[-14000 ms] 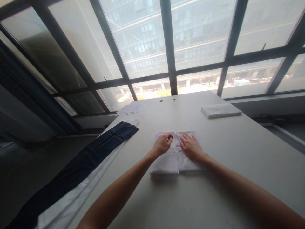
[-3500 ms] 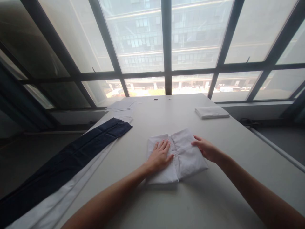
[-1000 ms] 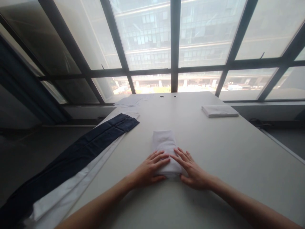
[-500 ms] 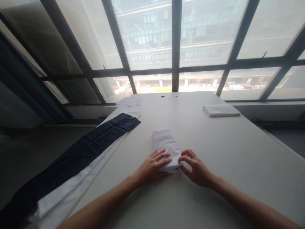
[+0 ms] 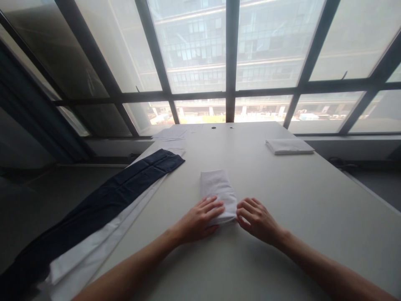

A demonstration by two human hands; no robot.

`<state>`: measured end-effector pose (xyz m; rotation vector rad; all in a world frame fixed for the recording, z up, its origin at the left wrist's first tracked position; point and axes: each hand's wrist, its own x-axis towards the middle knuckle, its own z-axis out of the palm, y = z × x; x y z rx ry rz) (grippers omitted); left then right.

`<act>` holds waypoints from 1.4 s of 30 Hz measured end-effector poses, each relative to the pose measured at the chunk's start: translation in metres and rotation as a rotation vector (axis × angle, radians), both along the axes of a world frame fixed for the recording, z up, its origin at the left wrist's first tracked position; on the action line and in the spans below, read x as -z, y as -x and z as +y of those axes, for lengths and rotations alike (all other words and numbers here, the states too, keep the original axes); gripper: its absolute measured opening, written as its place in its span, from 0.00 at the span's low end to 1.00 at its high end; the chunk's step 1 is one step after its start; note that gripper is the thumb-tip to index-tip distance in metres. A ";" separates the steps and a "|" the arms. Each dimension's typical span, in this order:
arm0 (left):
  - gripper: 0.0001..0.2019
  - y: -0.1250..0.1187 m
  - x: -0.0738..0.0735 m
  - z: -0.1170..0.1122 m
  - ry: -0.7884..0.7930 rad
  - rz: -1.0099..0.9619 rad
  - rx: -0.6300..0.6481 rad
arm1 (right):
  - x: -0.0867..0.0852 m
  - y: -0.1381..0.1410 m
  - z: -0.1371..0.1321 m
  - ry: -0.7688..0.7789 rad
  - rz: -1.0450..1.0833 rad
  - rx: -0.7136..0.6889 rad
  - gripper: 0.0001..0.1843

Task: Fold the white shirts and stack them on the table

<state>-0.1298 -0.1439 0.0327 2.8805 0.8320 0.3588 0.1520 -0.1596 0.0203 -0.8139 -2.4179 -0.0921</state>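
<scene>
A folded white cloth [image 5: 218, 184], a narrow rectangle, lies in the middle of the white table [image 5: 194, 267]. My left hand [image 5: 202, 217] rests flat on its near left part with the fingers spread, covering some of it. At the near right corner of the cloth is my right hand [image 5: 257, 217]; its fingers are curled and the thumb and fingertips pinch the edge there. The exact grip of the fingertips is partly hidden by the hand itself.
Dark navy trousers [image 5: 119, 188] lie lengthwise along the left table edge, on top of white fabric [image 5: 84, 259]. Another folded white cloth [image 5: 290, 145] sits at the far right. Paper sheets [image 5: 169, 133] are at the back left. Large windows [image 5: 194, 46] stand behind the table.
My right fingers have drawn closer together at the cloth's corner. The cloth's near edge, loose and uneven before, now looks neater. My left hand has stayed nearly in place.
</scene>
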 end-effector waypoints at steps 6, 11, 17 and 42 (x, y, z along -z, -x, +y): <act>0.39 0.001 0.000 0.000 0.022 0.030 0.030 | 0.001 -0.006 0.001 -0.036 -0.085 -0.067 0.05; 0.37 -0.001 0.000 -0.001 0.017 -0.022 0.035 | 0.003 0.001 0.000 -0.093 -0.050 -0.021 0.05; 0.39 -0.003 -0.002 -0.004 0.043 -0.005 0.047 | 0.004 0.001 0.001 -0.078 -0.068 0.033 0.07; 0.23 -0.048 -0.005 0.120 -0.040 0.030 0.012 | -0.011 0.069 0.026 0.260 0.281 0.369 0.28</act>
